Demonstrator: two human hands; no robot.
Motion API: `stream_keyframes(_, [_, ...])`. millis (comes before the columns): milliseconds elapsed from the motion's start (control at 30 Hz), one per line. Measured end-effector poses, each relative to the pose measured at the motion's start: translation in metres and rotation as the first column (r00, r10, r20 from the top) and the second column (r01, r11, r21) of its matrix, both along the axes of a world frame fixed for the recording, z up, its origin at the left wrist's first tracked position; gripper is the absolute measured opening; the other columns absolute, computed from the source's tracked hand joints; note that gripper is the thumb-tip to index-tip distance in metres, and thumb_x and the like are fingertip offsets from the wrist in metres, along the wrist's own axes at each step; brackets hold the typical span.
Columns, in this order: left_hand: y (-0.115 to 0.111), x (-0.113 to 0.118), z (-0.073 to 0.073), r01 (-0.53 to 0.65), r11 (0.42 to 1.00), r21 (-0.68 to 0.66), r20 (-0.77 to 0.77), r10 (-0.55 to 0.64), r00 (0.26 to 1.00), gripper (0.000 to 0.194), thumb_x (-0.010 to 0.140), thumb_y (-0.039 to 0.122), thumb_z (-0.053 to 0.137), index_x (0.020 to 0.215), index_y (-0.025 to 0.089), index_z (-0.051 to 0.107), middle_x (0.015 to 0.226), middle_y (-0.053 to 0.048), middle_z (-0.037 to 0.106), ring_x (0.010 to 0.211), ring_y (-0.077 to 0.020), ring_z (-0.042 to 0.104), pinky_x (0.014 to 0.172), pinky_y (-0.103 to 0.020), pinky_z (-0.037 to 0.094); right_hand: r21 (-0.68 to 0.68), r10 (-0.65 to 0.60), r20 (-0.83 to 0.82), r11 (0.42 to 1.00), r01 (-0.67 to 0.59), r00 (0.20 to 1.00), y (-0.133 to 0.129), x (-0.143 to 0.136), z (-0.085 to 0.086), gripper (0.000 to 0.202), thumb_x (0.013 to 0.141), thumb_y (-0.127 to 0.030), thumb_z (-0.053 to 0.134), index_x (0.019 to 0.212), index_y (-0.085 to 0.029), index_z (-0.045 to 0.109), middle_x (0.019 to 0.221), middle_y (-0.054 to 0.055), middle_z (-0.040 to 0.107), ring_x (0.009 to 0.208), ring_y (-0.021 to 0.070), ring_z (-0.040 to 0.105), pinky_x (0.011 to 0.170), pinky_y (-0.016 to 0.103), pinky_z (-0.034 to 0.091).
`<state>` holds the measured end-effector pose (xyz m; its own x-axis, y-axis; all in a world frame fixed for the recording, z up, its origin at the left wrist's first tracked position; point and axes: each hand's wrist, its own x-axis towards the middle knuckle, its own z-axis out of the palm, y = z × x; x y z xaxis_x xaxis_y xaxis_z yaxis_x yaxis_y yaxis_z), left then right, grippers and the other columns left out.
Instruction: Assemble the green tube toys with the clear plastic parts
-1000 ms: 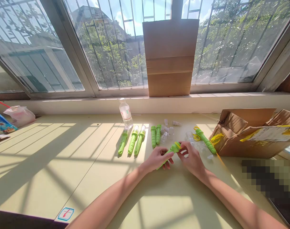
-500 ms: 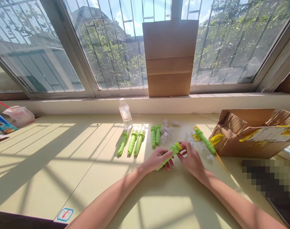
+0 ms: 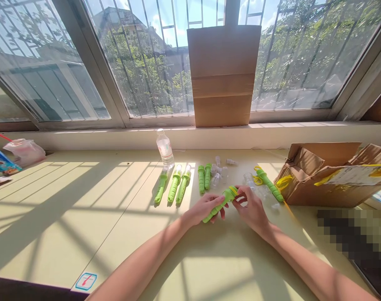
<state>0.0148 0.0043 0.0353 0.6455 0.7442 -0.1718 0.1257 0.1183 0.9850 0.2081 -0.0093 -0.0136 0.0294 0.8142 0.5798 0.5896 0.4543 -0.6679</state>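
Note:
My left hand (image 3: 205, 209) is closed round a green ribbed plastic tube (image 3: 216, 210), which slants up to the right above the table. At the tube's wider upper end is a yellow band, and the fingers of my right hand (image 3: 248, 205) pinch there. Beyond my hands lie two similar green tubes (image 3: 201, 179), side by side, next to several small clear plastic caps (image 3: 216, 180). Further left, three green tubes with clear tops (image 3: 175, 184) lie in a row. Another green tube (image 3: 271, 186) with yellow loops rests on the right.
A water bottle (image 3: 165, 149) stands behind the left row. On the right is an open cardboard box (image 3: 322, 190) with yellow strips. A cardboard sheet (image 3: 223, 79) leans against the window. A wrapped cup (image 3: 24, 152) and a blue packet (image 3: 2, 161) are at the far left.
The green tube has shifted slightly left and its lower end shows more below my left hand. My right hand stays at the yellow-banded end.

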Motion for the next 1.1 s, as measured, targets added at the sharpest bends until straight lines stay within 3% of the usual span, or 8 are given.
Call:
stream_keyframes(133, [-0.002,0.001,0.002,-0.076,0.997,0.031,-0.08,0.079,0.994,0.046,0.076,0.057,0.071,0.096,0.019,0.056,0.06,0.004,0.063,0.036,-0.0067,0.045,0.034,-0.019,0.033,0.029,0.013,-0.018,1.0,-0.012,1.0,-0.001,0.0,0.0,0.015,0.082,-0.027,0.058,0.087,-0.025,0.044,0.108,0.006,0.071,0.061,0.013,0.065,0.045,0.024,0.05])
stream_keyframes(233, [-0.003,0.003,0.003,-0.114,0.993,0.023,-0.097,0.116,0.989,0.048,0.069,0.053,0.078,0.09,0.022,0.048,0.063,0.005,0.066,0.034,-0.0063,0.043,0.032,-0.019,0.032,0.04,0.009,-0.012,0.999,-0.008,1.0,-0.002,0.0,-0.002,0.014,0.084,-0.027,0.058,0.089,-0.025,0.045,0.109,0.007,0.07,0.063,0.0133,0.066,0.045,0.024,0.05])
stream_keyframes(467, [-0.005,0.005,0.0,-0.149,0.988,0.044,-0.051,0.152,0.987,0.042,0.073,0.053,0.074,0.078,0.018,0.051,0.071,-0.004,0.072,0.045,-0.0108,0.06,0.039,-0.019,0.039,0.03,-0.018,0.035,0.999,0.017,0.999,0.001,0.0,-0.007,0.018,0.083,-0.026,0.058,0.096,-0.025,0.045,0.103,0.005,0.069,0.066,0.0148,0.065,0.057,0.029,0.056])
stream_keyframes(767, [-0.006,0.006,0.002,-0.134,0.988,0.07,-0.062,0.138,0.988,0.042,0.076,0.055,0.071,0.083,0.015,0.062,0.077,-0.006,0.073,0.051,-0.012,0.063,0.043,-0.02,0.044,0.023,-0.023,0.059,0.999,0.022,0.998,0.0,0.003,-0.007,0.015,0.085,-0.025,0.057,0.094,-0.025,0.046,0.105,0.005,0.069,0.066,0.0142,0.064,0.057,0.029,0.055])
stream_keyframes(933, [-0.007,0.01,0.0,-0.145,0.981,0.131,-0.085,0.157,0.984,0.042,0.082,0.056,0.063,0.075,0.015,0.061,0.066,-0.001,0.064,0.051,-0.0111,0.06,0.044,-0.021,0.044,0.016,-0.035,0.062,0.999,0.034,0.997,0.001,0.004,-0.006,0.013,0.086,-0.029,0.057,0.094,-0.024,0.049,0.102,0.004,0.07,0.063,0.0138,0.064,0.053,0.027,0.053])
stream_keyframes(1100, [-0.004,0.009,-0.008,-0.085,0.972,0.217,-0.052,0.099,0.994,0.045,0.09,0.058,0.051,0.074,0.016,0.055,0.056,0.005,0.049,0.044,-0.007,0.044,0.042,-0.02,0.035,-0.008,-0.039,0.04,0.999,0.039,0.998,0.002,0.003,-0.004,0.016,0.085,-0.033,0.059,0.096,-0.024,0.052,0.089,0.002,0.069,0.063,0.015,0.066,0.051,0.026,0.052])
